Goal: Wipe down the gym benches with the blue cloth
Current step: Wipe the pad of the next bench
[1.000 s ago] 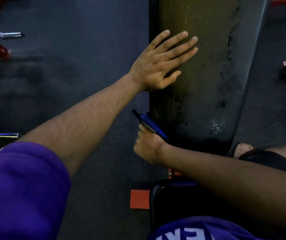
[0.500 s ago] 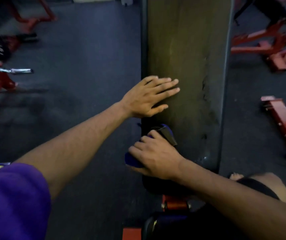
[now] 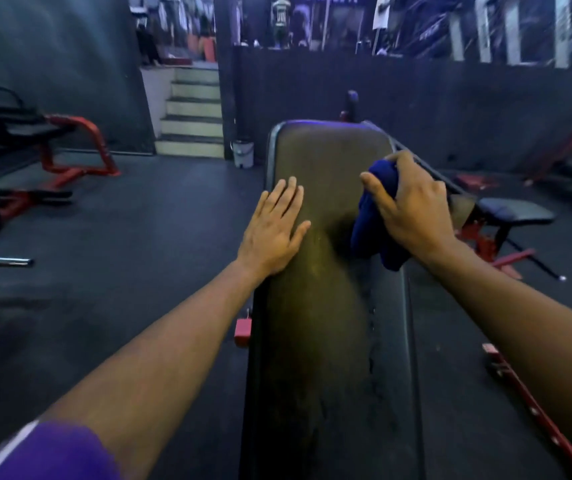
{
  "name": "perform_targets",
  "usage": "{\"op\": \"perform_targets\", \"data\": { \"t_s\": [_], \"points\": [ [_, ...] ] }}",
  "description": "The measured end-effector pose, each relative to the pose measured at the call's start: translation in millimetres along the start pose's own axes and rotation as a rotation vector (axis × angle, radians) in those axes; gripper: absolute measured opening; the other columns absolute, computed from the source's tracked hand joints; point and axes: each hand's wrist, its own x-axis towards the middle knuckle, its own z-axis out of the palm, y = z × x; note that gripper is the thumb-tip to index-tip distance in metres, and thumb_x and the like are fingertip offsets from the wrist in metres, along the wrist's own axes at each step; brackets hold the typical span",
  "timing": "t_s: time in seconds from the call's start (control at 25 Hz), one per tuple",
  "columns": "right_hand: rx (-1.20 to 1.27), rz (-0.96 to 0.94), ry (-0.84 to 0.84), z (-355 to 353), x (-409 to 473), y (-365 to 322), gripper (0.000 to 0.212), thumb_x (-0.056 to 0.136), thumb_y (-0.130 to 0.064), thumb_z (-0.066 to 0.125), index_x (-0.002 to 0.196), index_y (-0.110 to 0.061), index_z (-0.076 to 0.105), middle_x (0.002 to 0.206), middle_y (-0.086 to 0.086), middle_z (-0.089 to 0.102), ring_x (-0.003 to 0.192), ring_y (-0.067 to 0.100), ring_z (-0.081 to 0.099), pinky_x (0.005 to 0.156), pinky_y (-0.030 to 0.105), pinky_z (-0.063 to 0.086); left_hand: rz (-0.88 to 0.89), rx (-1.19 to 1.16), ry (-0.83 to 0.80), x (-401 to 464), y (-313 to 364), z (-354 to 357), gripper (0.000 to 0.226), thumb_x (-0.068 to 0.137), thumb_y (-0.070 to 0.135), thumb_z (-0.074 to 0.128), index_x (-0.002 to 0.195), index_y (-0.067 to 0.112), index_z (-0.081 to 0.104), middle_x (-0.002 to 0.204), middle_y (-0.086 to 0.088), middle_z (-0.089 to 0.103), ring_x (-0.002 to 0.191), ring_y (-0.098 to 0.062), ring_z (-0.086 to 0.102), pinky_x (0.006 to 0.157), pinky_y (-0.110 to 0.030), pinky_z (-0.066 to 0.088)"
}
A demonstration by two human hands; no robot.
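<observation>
We have lifted our gaze along the bench pad [image 3: 319, 306], so its rounded far end now shows where a second ago we looked only at the near stretch. Our right hand [image 3: 412, 209] has travelled with it: half a second ago it sat low at the pad's near end, and now it is up near the far end, on the pad's right edge. Its fingers [image 3: 376, 190] are curled round the blue cloth [image 3: 369, 230], bunched into a wad that hangs below the palm and touches the pad's surface. Our left hand [image 3: 276, 226] lies flat on the pad's left side, fingers straight and close together, holding nothing; it braces just beside the left edge, much as before.

We judge that the wipe has reached the upper part of the pad and is working its right side. The middle of the pad between the two hands, and the long stretch toward us, show scuffs and a cracked seam; whether they are clean we cannot tell in this dim light. Beyond the pad's right edge stands a second bench [image 3: 516, 211] with a red frame, not yet touched. Left of the pad, well apart, are a red machine [image 3: 70, 150] and a bar end [image 3: 7, 260] on the dark floor.
</observation>
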Motion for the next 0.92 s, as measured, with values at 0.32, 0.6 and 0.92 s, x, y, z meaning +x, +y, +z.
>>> {"op": "perform_targets", "data": {
  "t_s": [0.32,0.6,0.92],
  "points": [
    [-0.042,-0.028,0.132,87.3,126.6,14.8,0.047,0.092,-0.055,0.052,0.113,-0.013,0.051,0.113,0.006,0.053,0.101,0.026,0.055,0.085,0.045,0.043,0.058,0.003,0.035,-0.1,-12.9,15.0,0.071,0.104,0.055,0.019,0.163,0.017,0.013,0.172,-0.003,0.003,0.158,-0.015,-0.006,0.129,-0.041,0.000],
    [-0.245,-0.063,-0.212,112.0,89.8,55.5,0.059,0.092,-0.060,0.042,0.143,-0.030,0.039,0.162,-0.009,0.019,0.153,0.019,0.007,0.114,0.067,0.000,0.082,0.004,0.074,2.2,-11.7,22.5,0.073,0.104,0.056,0.023,0.163,0.013,0.016,0.172,-0.007,0.007,0.159,-0.018,-0.002,0.129,-0.040,0.000],
    [-0.215,-0.019,-0.206,134.7,154.8,29.0,0.046,0.097,-0.049,0.045,0.141,-0.034,0.045,0.157,-0.009,0.033,0.145,0.021,0.026,0.114,0.054,0.018,0.080,-0.070,0.150,0.3,-12.9,24.8,0.065,0.105,0.045,0.032,0.161,0.013,0.025,0.170,-0.005,0.016,0.158,-0.014,0.006,0.129,-0.036,0.002]
  ]
}}
